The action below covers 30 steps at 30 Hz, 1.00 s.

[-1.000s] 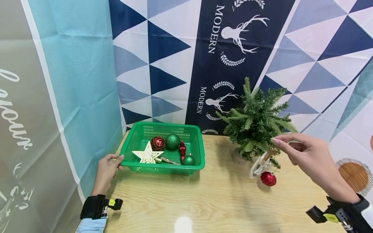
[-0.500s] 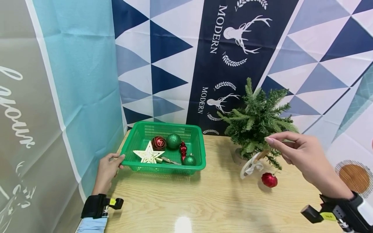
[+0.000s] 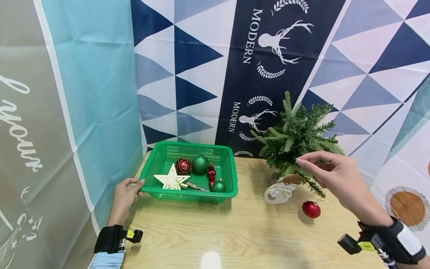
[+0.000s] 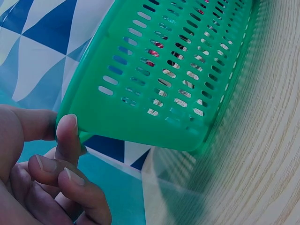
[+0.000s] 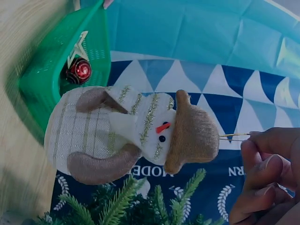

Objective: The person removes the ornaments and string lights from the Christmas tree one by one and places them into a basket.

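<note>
My right hand (image 3: 339, 183) pinches the thin gold hanging loop (image 5: 234, 136) of a plush snowman ornament (image 5: 126, 133). It has a brown hat, an orange nose and brown arms. In the head view the snowman dangles below the fingertips, over the table in front of the small green Christmas tree (image 3: 297, 138). My left hand (image 3: 123, 196) grips the near left corner of a green plastic basket (image 3: 188, 193), thumb and forefinger at its rim (image 4: 70, 101). A red ball ornament (image 3: 311, 209) hangs from a low branch, just below my right hand.
Inside the basket lie a pale star (image 3: 172, 177), a red swirled ball (image 3: 183, 166), a large green ball (image 3: 200, 164), a red finial-shaped ornament (image 3: 211, 175) and a smaller green ball (image 3: 219, 186). Patterned cloth (image 3: 195, 56) hangs behind the wooden table (image 3: 201, 231).
My right hand has moved left, and the snowman has swung left and turned, now in front of the tree's base. My left hand stays at the basket corner.
</note>
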Each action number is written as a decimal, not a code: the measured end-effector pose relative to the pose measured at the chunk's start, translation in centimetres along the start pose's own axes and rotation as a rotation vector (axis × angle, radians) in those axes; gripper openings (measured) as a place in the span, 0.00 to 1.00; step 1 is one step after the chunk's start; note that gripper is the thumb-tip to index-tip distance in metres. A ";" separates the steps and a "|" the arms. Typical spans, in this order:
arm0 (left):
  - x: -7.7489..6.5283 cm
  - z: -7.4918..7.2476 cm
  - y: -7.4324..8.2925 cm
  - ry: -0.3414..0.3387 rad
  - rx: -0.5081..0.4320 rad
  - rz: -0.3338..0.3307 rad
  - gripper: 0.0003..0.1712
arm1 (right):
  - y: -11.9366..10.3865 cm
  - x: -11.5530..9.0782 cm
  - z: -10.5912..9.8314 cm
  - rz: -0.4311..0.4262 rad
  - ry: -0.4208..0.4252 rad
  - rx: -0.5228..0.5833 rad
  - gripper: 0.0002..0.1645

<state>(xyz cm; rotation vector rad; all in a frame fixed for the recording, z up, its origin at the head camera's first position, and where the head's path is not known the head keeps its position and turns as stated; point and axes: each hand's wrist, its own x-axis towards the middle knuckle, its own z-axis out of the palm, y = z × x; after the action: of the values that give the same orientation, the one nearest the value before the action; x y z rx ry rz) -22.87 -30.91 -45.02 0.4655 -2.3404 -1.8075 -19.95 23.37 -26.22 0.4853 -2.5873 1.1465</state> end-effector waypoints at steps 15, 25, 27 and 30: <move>0.0 0.1 -0.1 0.002 -0.008 0.006 0.28 | -0.8 1.1 2.0 -0.002 -0.047 0.025 0.11; 0.3 0.0 0.0 0.003 -0.018 0.000 0.29 | -0.6 1.7 3.2 -0.078 -0.048 0.021 0.09; 0.2 0.0 0.0 0.003 -0.018 -0.004 0.29 | -0.7 1.8 3.4 -0.085 -0.051 0.020 0.09; 0.1 0.0 0.0 0.004 -0.017 -0.010 0.29 | -0.7 2.0 3.7 -0.091 -0.055 0.010 0.08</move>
<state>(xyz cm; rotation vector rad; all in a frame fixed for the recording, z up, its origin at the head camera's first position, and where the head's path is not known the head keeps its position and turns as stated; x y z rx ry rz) -23.00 -30.97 -45.02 0.4790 -2.3230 -1.8278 -21.85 19.81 -27.41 0.6380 -2.5779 1.1318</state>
